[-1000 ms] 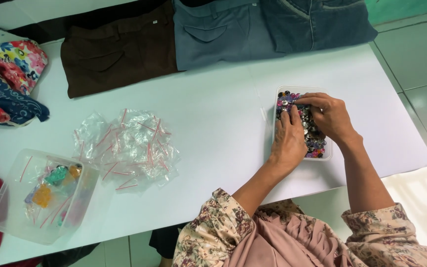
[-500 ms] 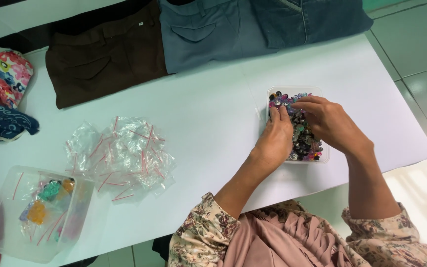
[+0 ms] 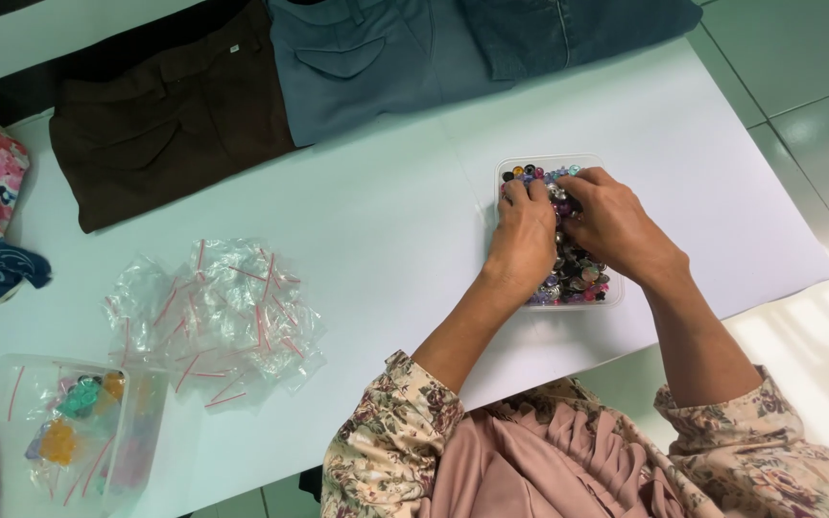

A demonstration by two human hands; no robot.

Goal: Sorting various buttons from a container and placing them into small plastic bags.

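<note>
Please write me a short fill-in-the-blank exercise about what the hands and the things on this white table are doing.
1. Both the left hand and the right hand reach into a clear plastic tub full of small ____.
2. The heap of clear zip bags with red strips lies to the ____ of the hands.
3. The brown folded garment lies beside a ____ one.

Missing words: beads; left; blue

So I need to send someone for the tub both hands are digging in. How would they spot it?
On the white table, look at its right end, below the blue trousers. The clear tub there sits under the left hand and right hand. Only it holds small mixed-colour beads, unlike the far-left tub of bags.
</note>
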